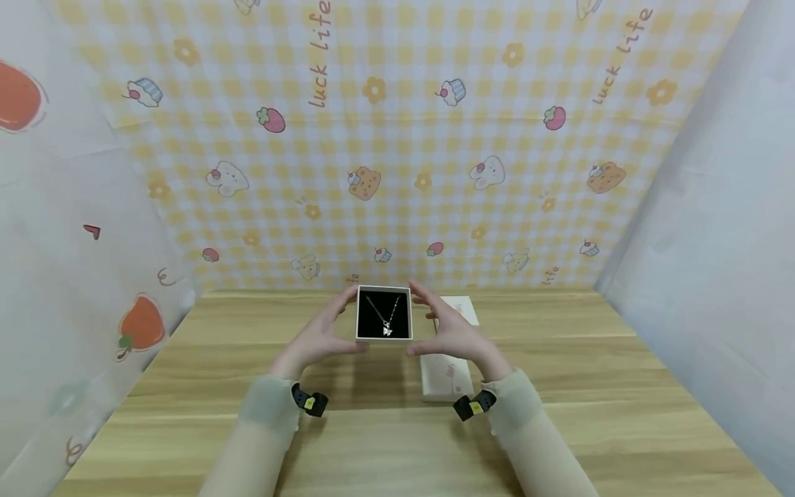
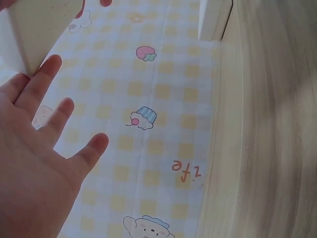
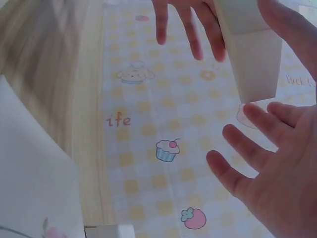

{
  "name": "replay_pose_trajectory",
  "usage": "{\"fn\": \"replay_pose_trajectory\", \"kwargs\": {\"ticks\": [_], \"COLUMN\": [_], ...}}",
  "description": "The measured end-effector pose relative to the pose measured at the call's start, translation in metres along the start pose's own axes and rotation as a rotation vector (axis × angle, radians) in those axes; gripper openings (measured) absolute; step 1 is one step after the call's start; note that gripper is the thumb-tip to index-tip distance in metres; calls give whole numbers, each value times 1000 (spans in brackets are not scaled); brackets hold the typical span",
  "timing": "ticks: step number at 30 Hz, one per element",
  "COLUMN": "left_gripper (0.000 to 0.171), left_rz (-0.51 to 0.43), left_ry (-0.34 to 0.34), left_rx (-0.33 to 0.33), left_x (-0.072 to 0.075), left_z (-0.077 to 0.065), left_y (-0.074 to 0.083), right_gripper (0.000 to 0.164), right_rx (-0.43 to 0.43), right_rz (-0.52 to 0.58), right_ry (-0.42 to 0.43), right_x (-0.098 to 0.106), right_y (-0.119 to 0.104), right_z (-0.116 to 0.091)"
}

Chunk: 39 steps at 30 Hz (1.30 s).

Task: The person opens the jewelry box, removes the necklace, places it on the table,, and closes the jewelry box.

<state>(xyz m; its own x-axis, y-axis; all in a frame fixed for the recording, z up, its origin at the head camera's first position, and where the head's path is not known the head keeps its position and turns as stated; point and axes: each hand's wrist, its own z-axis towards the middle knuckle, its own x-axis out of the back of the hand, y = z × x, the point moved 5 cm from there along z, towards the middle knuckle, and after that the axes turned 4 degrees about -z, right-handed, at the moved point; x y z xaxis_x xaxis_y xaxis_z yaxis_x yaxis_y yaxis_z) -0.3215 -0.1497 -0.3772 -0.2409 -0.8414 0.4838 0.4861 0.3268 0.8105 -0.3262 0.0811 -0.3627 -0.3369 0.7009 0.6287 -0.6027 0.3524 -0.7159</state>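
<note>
Head: L hand (image 1: 319,338) & R hand (image 1: 459,337) grip opp. sides of white jewelry box (image 1: 384,339) btwn thumb & fingers, held above wood table (image 1: 621,414). Open side faces cam: silver necklace (image 1: 387,330) on black insert (image 1: 375,330). White flower-print carton (image 1: 446,383) on table, partly behind R hand.

L wrist: jewelry box upper L, fingers at its corner, others spread; can't see thumb.

R wrist: thumb on jewelry box, fingertip at its end, rest spread.
</note>
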Motion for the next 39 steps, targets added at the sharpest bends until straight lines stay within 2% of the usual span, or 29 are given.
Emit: {"fn": "replay_pose_trajectory", "kwargs": {"ticks": [1,4,8,11,16,25,32,39], "left_gripper": [105,101,100,104,99,98,103,99], "left_rz": [-8,-35,-47,-47,-51,-46,2,11], "left_ry": [-2,-16,-20,-12,-31,-61,-69,-72], "left_rx": [3,-21,-37,-37,-44,28,98,37], "left_x": [-1,-3,-4,-4,-4,-5,-2,-2], "left_z": [-1,-4,-3,1,3,-1,-3,-1], "left_y": [-1,12,14,0,-3,-5,-3,-2], "right_gripper": [111,109,106,103,96,91,88,89], "right_rx": [-8,-19,-35,-39,-61,-19,-20,-33], "right_rz": [4,4,-19,-33,-41,-81,-94,-115], "right_ry": [3,13,35,59,84,99,91,89], "right_x": [-1,-4,-5,-4,-5,-8,-9,-10], "right_y": [1,2,2,0,2,5,6,11], "right_z": [-1,-2,-2,-1,-1,1,1,1]}}
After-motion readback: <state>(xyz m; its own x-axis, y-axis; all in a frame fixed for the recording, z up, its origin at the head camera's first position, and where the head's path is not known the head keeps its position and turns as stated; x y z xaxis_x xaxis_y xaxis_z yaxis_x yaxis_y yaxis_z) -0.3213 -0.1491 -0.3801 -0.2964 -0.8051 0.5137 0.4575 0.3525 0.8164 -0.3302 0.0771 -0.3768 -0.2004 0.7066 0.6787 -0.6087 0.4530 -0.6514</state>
